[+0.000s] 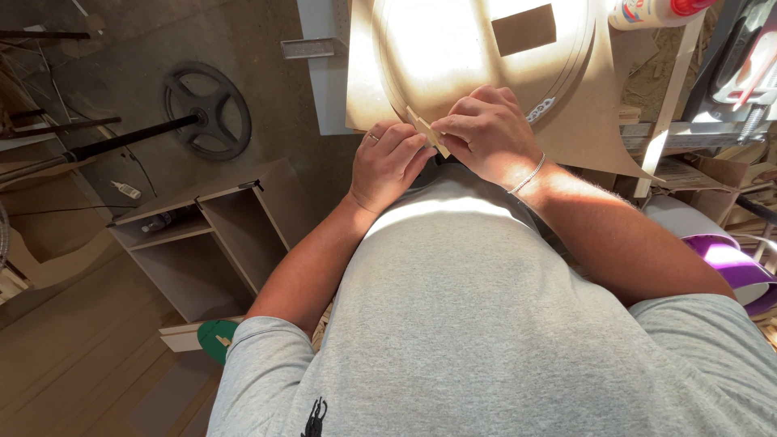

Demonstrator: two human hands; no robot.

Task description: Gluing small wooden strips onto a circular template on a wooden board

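Note:
My left hand and my right hand meet at the near edge of a brown fibreboard panel with a round recess cut in it. Both pinch a small, thin wooden strip held between the fingertips, tilted against the rim of the circle. A ring shows on my left hand and a chain bracelet on my right wrist. A small dark rectangular piece lies inside the circle. My grey shirt hides the bench edge below.
A glue bottle with a red cap lies at the top right. A purple and white container sits at the right. On the floor at the left lie a small open cabinet, a black wheel on a bar and a green disc.

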